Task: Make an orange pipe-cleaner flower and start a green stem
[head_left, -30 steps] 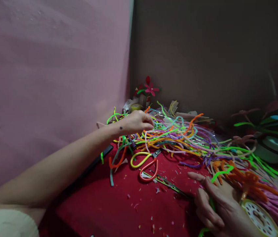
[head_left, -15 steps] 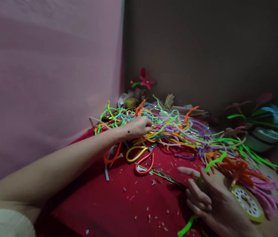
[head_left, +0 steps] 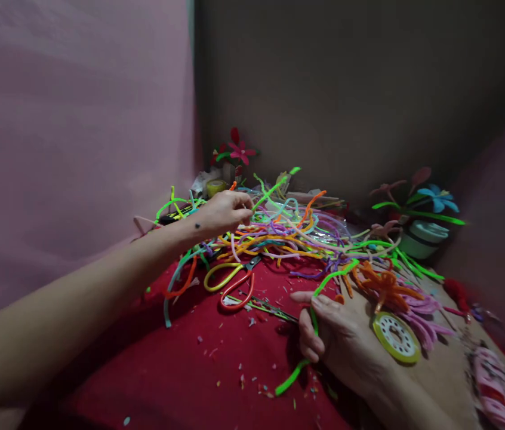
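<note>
My left hand (head_left: 228, 212) is closed on a bright green pipe cleaner (head_left: 274, 190) that slants up to the right, over a tangled heap of many-coloured pipe cleaners (head_left: 279, 239). Lower right, my right hand (head_left: 330, 334) holds another green pipe cleaner (head_left: 329, 278), which passes through its curled fingers and comes out below them. Between the hands, scissors (head_left: 237, 289) with one yellow and one red handle lie on the red cloth (head_left: 181, 364). Thin wire stems (head_left: 273, 309) reach from the scissors towards my right fingers.
A yellow-rimmed tape roll (head_left: 396, 337), orange pipe-cleaner loops (head_left: 382, 286) and pink ones (head_left: 422, 316) sit on the right. Blue flower (head_left: 438, 197) and pale pot (head_left: 423, 239) stand behind them. Another roll (head_left: 215, 188) and a pink flower (head_left: 242, 152) are at the back left.
My left hand has risen from the heap with a green pipe cleaner in it. The camera view has turned to the right. My right hand still holds its green piece.
</note>
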A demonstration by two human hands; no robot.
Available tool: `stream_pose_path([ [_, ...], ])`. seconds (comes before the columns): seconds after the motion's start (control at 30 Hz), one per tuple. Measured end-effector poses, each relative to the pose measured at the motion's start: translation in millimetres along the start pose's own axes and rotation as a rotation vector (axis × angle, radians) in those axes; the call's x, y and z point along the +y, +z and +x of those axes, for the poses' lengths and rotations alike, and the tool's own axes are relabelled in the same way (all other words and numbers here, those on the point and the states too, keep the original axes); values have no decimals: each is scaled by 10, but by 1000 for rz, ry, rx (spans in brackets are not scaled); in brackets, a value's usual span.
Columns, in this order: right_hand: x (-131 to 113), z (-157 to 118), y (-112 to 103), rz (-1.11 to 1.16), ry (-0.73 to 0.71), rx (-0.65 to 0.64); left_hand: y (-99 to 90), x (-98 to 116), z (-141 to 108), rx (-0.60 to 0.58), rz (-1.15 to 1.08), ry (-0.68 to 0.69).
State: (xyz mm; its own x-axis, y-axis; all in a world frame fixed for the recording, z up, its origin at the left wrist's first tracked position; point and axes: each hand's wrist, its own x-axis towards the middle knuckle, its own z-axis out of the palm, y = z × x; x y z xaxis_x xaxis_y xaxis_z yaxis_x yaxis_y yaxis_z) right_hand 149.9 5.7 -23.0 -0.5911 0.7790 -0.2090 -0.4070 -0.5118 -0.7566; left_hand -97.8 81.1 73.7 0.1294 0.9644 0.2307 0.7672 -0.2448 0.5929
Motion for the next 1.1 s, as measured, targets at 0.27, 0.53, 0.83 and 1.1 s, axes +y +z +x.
stream_pose_path([
  [0.27, 6, 22, -12, 89, -88, 29, 367, 421, -568, -216, 34, 231],
  [0.53, 38, 48, -21, 109, -106, 62, 622, 615, -668, -536, 222, 413],
  [0.83, 36, 68, -13, 69, -53, 17, 825, 316, 434, -56, 605, 352],
  [1.1, 50, 57, -31, 18, 2, -26, 828, 157, 731, 7, 699, 137],
])
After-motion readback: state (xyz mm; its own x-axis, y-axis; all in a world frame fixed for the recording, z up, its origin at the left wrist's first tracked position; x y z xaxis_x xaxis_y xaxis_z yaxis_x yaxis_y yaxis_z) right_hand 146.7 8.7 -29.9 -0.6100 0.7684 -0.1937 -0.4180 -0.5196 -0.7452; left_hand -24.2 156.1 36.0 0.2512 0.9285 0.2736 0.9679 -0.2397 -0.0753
